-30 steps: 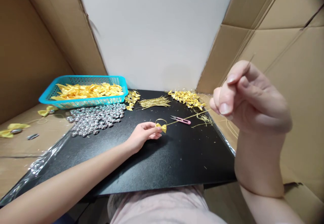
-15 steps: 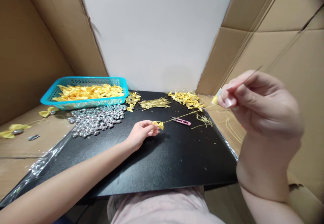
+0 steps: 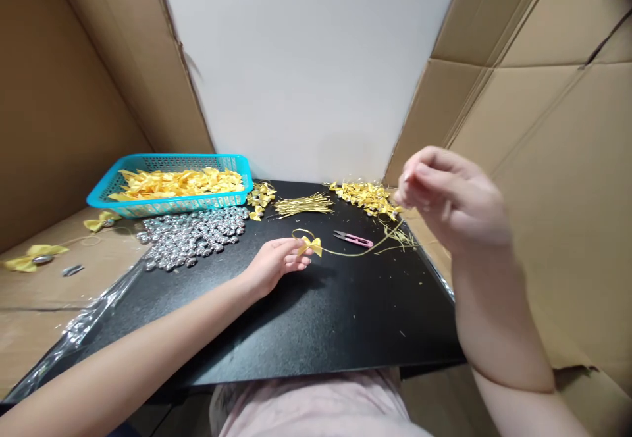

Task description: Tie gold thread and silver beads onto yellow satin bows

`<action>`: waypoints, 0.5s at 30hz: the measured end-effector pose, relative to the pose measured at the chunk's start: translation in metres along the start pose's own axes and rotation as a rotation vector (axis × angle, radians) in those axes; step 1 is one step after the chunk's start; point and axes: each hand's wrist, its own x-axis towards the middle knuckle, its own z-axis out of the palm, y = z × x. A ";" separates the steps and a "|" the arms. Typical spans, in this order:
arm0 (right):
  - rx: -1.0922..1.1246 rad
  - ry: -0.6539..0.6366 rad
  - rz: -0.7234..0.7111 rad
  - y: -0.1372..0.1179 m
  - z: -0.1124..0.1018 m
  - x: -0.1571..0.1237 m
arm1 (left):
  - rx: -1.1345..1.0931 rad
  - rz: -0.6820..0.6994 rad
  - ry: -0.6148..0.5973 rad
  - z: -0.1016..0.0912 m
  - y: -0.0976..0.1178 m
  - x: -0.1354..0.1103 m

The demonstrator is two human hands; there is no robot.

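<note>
My left hand (image 3: pixel 274 264) rests on the black board (image 3: pixel 316 318) and pinches a small yellow ribbon bow (image 3: pixel 311 245) with a loop of gold cord above it. The gold cord (image 3: pixel 368 250) runs from the bow across the board, sagging, up toward my right hand (image 3: pixel 451 197). That hand is raised above the board's right side, fingers pinched together on the cord's end, slightly blurred.
Pink thread snips (image 3: pixel 353 238) lie just right of the bow. A teal basket (image 3: pixel 170 183) of yellow bows stands back left, with a heap of silver beads (image 3: pixel 192 236) before it. Cut gold cords (image 3: pixel 302 205) and finished bows (image 3: pixel 368 195) lie at the back. Cardboard walls surround the board.
My right hand moved down and left toward the board, and the cord that was stretched taut now hangs slack. The left hand kept hold of the bow.
</note>
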 end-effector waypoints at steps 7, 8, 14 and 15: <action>0.065 -0.018 0.062 0.051 0.022 0.011 | 0.111 0.313 -0.012 0.007 0.040 -0.015; 0.015 0.003 0.041 0.054 0.025 0.011 | 0.140 0.392 -0.007 0.011 0.049 -0.016; -0.129 0.134 -0.068 0.051 0.041 0.019 | 0.313 0.821 0.033 0.046 0.098 -0.017; -0.095 0.157 -0.089 0.048 0.042 0.024 | 0.326 0.864 0.033 0.052 0.104 -0.016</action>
